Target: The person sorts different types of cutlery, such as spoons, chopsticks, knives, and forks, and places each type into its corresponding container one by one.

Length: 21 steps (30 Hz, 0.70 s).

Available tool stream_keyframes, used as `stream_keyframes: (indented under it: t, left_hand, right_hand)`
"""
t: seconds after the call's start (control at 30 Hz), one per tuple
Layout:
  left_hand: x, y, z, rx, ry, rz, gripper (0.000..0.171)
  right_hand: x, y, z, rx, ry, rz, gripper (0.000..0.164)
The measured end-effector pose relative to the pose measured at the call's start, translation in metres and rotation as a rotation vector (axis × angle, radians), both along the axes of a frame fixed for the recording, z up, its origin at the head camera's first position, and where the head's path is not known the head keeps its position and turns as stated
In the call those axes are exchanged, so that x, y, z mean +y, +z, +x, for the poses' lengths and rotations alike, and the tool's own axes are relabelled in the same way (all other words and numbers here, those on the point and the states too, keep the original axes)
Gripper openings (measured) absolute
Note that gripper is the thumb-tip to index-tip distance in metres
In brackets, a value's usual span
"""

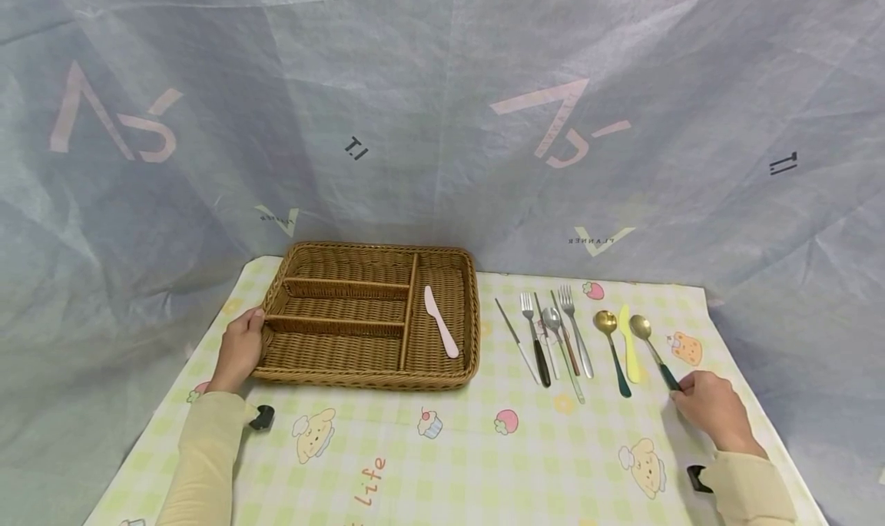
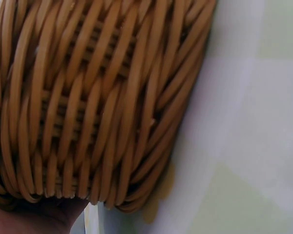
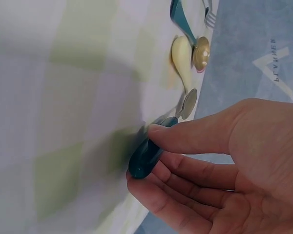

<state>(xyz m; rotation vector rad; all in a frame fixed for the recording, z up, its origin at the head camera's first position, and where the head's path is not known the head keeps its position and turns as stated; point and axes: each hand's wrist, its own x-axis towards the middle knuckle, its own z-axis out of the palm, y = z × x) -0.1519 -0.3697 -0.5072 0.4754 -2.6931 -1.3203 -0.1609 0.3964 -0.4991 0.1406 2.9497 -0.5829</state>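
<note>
My left hand [image 1: 238, 351] holds the left rim of a brown wicker cutlery basket [image 1: 332, 380]; close up in the left wrist view, the basket's woven wall [image 2: 88, 97] hides most of that hand. Inside the basket's right-hand compartment lies a pink knife [image 1: 440, 322]. At the right, my right hand [image 1: 712, 407] pinches the dark green handle [image 3: 145, 158] of a spoon [image 1: 641, 328] between thumb and fingers. The spoon's golden bowl points away from me. Just left of it are a yellow knife [image 1: 628, 345] and another golden spoon [image 1: 606, 323] with a green handle.
Between basket and golden spoons lie a black-handled fork [image 1: 535, 342], a silver fork [image 1: 576, 330], a silver spoon [image 1: 551, 319] and several thin chopsticks [image 1: 516, 340]. A checked cloth [image 1: 539, 472] covers the table. Grey-blue fabric [image 1: 442, 127] hangs behind and at both sides.
</note>
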Motion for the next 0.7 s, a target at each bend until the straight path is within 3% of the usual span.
stream_keyframes:
  t: [0.47,0.7]
  left_hand:
    - [0.001,0.000,0.001,-0.001,0.003,-0.002,0.067]
    - [0.000,-0.001,0.001,-0.008,0.002,-0.001,0.066]
  right_hand:
    - [-0.022,0.022,-0.004,0.186,0.088,0.008,0.016]
    - [-0.039,0.032,-0.010,0.203,0.134,-0.028,0.016]
